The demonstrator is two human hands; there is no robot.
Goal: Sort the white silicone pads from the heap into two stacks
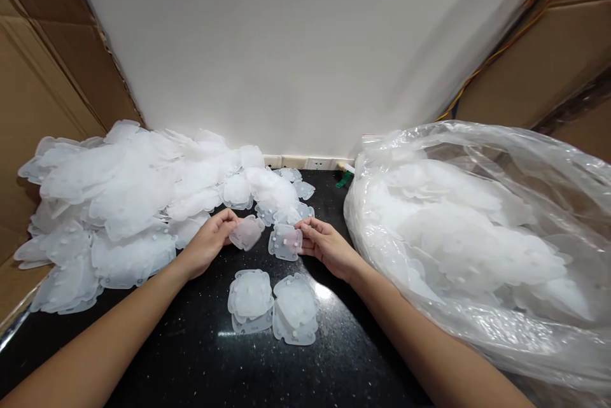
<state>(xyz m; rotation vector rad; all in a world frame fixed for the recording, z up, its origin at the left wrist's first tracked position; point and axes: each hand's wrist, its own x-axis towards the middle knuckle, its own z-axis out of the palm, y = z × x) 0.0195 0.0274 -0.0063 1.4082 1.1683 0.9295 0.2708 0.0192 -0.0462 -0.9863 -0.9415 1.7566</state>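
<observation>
Between finger and thumb, my left hand (214,237) pinches a translucent plastic piece (247,232), squarish with rounded corners and small bumps. My right hand (325,246) grips a similar plastic piece (284,242) by its right edge. Both pieces are held side by side above the black tabletop, a small gap between them. Nearer to me lie two small stacks of the same pieces, a left stack (250,293) and a right stack (296,306). Just beyond my hands, loose pieces (272,186) spread out from the big heap.
A large heap of plastic pieces (128,185) covers the left of the black table (200,357). At right, a clear plastic bag (477,140) holds many more. A white wall (305,51) with power sockets (319,163) stands behind, cardboard (42,77) at the sides.
</observation>
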